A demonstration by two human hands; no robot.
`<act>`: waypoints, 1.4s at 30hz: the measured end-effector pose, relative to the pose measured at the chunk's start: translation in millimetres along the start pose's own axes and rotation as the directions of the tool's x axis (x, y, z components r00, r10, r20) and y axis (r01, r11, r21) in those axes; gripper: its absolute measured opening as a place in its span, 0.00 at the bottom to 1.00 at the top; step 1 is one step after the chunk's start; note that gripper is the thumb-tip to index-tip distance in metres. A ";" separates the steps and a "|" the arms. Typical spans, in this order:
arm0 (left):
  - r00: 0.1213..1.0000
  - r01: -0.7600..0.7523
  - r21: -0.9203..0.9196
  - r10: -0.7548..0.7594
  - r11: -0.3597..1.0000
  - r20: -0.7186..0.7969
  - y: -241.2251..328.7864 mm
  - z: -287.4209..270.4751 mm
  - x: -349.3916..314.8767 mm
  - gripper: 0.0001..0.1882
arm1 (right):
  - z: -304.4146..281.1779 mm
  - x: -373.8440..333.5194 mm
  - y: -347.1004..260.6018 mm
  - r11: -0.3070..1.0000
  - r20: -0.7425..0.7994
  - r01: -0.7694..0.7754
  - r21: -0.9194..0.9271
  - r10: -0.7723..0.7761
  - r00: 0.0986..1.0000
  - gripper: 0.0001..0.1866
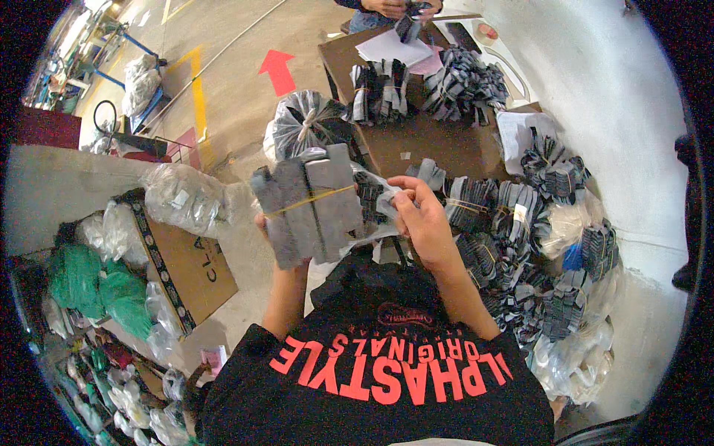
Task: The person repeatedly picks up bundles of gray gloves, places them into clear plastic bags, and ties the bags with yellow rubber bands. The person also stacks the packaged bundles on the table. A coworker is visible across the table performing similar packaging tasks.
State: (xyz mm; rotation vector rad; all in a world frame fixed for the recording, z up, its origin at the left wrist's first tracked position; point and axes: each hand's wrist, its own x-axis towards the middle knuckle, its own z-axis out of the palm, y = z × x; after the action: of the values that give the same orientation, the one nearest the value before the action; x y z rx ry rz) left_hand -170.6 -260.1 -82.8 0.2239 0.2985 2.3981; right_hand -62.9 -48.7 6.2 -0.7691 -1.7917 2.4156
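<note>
In front of my chest is a bundle of flat grey fabric pieces (312, 204), bound by a yellow rubber band. My left hand (261, 223) grips it from behind and the left side; most of those fingers are hidden by the fabric. On the right side of the bundle, my right hand (422, 219) pinches a clear plastic bag (381, 236) between thumb and fingers. The film stretches from there to the bundle's edge; whether it wraps round the bundle I cannot tell.
A brown table (431, 145) ahead carries banded grey-and-black bundles (465, 82) and white papers (394, 49). Another person's hands (390, 7) work at its far side. More bundles (513, 208) are heaped at right. A tied plastic sack (305, 123) stands beyond my hands; a cardboard box (186, 271) is at left.
</note>
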 end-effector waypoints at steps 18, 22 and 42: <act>0.989 0.146 0.826 -0.062 0.544 -0.135 -12.8 87.7 50.0 0.52 | -7.4 -4.6 24.8 0.917 -0.031 0.278 -0.286 -0.299 0.954 0.48; 0.936 0.336 0.823 -0.066 0.458 -0.346 -1.1 107.1 43.6 0.41 | -28.6 -2.5 13.0 0.970 0.003 -0.052 0.236 0.053 0.999 0.40; 0.789 0.586 0.527 -0.284 0.615 -0.546 -13.6 93.8 40.8 0.38 | -44.5 -7.8 45.4 0.783 0.177 -0.118 0.610 0.010 0.984 0.47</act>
State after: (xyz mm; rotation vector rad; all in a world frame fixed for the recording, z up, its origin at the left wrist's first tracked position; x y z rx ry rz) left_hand -169.6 -208.6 6.6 -0.0502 1.2924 1.7036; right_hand -26.3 -26.7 -41.5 -0.5655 -0.8702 2.9127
